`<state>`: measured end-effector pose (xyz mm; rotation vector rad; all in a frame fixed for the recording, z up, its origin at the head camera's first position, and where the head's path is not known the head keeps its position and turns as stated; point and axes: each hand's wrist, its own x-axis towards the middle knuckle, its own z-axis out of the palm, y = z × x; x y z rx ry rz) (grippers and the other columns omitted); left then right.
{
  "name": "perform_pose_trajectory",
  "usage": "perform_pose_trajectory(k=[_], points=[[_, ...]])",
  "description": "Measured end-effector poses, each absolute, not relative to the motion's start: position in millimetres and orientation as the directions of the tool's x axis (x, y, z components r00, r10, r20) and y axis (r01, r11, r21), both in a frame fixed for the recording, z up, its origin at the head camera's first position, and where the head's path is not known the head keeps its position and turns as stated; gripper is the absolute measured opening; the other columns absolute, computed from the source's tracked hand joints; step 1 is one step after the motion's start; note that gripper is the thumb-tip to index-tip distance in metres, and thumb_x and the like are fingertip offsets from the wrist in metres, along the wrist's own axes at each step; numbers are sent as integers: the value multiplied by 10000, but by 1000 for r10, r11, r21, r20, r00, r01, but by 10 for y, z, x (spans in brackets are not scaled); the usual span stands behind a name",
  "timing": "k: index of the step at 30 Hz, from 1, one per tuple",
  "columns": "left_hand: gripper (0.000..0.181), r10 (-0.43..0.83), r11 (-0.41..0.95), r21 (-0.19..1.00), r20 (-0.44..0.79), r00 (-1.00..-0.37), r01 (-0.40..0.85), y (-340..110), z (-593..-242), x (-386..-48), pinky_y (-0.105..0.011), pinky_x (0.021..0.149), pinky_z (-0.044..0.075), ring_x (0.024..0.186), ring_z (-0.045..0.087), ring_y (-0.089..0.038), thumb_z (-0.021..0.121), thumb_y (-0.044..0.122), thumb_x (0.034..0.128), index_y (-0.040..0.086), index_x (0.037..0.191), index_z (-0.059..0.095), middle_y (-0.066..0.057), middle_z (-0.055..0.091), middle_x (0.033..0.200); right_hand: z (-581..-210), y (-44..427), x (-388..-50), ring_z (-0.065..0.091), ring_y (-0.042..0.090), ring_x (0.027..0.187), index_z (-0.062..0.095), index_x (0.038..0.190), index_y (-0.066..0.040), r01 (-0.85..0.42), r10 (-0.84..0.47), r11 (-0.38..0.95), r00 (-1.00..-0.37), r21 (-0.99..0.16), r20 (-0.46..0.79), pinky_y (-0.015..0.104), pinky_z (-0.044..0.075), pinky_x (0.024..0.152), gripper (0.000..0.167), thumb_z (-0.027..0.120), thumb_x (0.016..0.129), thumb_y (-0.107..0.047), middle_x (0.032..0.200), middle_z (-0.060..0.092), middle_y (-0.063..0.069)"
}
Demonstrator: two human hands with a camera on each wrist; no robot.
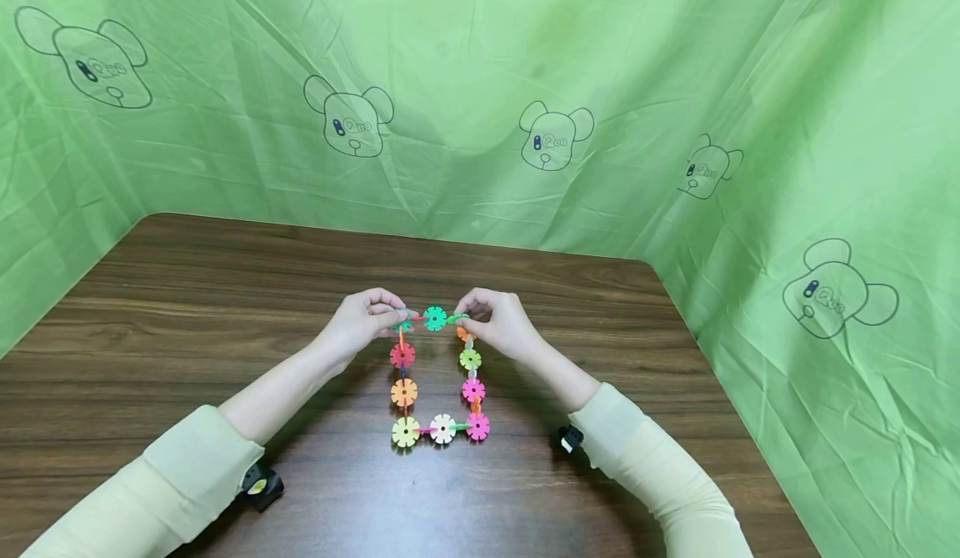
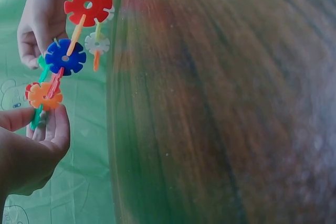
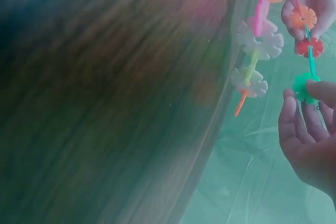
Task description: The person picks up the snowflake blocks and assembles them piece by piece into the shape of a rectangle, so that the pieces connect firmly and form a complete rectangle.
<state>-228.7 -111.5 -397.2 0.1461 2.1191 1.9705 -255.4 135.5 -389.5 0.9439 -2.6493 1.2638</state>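
Note:
Notched plastic snowflake discs in several colors are linked edge to edge into a four-sided loop, with a white disc (image 1: 442, 429) in its near row. My left hand (image 1: 358, 326) pinches the loop's far left corner between thumb and fingers, at a green disc (image 2: 37, 117) beside an orange disc (image 2: 45, 96). At the far right corner, my right hand (image 1: 504, 324) pinches a bright green disc (image 3: 304, 87). Between the hands sits a teal disc (image 1: 435, 319). Fingers partly hide both far corners. Whether the near row touches the table cannot be told.
The brown wood-grain table (image 1: 225, 291) extends around the loop. Green cloth (image 1: 450, 57) printed with bear-head outlines rises behind the table and along both sides. A small black device (image 1: 262, 487) is strapped at the left sleeve, another (image 1: 570, 438) at the right.

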Motion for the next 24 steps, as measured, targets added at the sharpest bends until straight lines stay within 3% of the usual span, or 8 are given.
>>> perform_pose_trajectory(k=[11, 16, 20, 24], points=[[293, 254, 117, 989, -115, -960, -88, -1088, -3919, -2268, -406, 859, 519, 977, 668, -285, 585, 145, 938, -31, 1170, 561, -107, 699, 1070, -3913, 1293, -2529, 641, 43, 732, 689, 854, -112, -649, -521, 438, -747, -622, 412, 202, 531, 614, 78, 713, 820, -47, 818, 703, 11], [326, 230, 159, 983, -125, -965, -89, -1053, -3926, -2280, -437, 850, 488, 884, 690, -181, 647, 228, 901, 25, 1157, 640, -60, 730, 951, -3905, 1281, -2514, 636, 48, 716, 697, 823, -90, -686, -523, 432, -720, -585, 457, 195, 531, 605, 82, 709, 803, -11, 811, 699, 19], [300, 205, 186, 978, -127, -971, -88, -1017, -3933, -2290, -426, 830, 497, 829, 690, -183, 691, 254, 864, 42, 1076, 694, -60, 732, 914, -3894, 1281, -2502, 619, 42, 692, 705, 805, -106, -721, -531, 429, -689, -545, 493, 178, 520, 596, 100, 718, 795, -7, 791, 684, 5], [284, 204, 182, 980, -119, -972, -82, -975, -3933, -2297, -391, 791, 521, 814, 680, -268, 710, 235, 848, 10, 1021, 710, -93, 727, 916, -3883, 1278, -2488, 611, 43, 681, 713, 800, -105, -740, -541, 404, -667, -537, 512, 205, 531, 596, 111, 715, 797, 5, 777, 670, -11]])
